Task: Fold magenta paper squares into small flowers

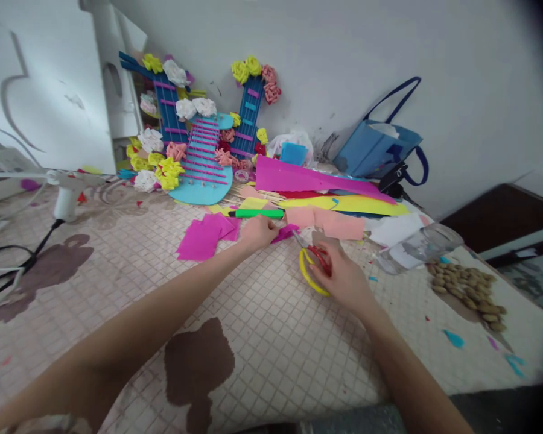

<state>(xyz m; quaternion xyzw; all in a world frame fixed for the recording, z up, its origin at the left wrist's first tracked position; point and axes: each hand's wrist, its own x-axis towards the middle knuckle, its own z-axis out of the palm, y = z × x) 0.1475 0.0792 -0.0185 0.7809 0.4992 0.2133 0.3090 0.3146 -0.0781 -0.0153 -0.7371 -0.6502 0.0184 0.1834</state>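
My right hand (341, 274) grips a pair of scissors (311, 260) with yellow and red handles, blades pointing up-left toward a small magenta paper piece (286, 232). My left hand (257, 232) pinches that magenta piece at the table surface, fingers closed on it. Just left of my left hand lies a stack of magenta paper squares (208, 235). A green marker (257, 213) lies right behind my left hand.
Pink, yellow and magenta sheets (326, 181) lie behind. Paper-flower crafts (199, 150) lean on the wall. A glue gun (67, 187) with cables stands at left. A glass (419, 247) and a pile of nuts (468, 289) sit right; a blue bag (380, 147) stands at the back.
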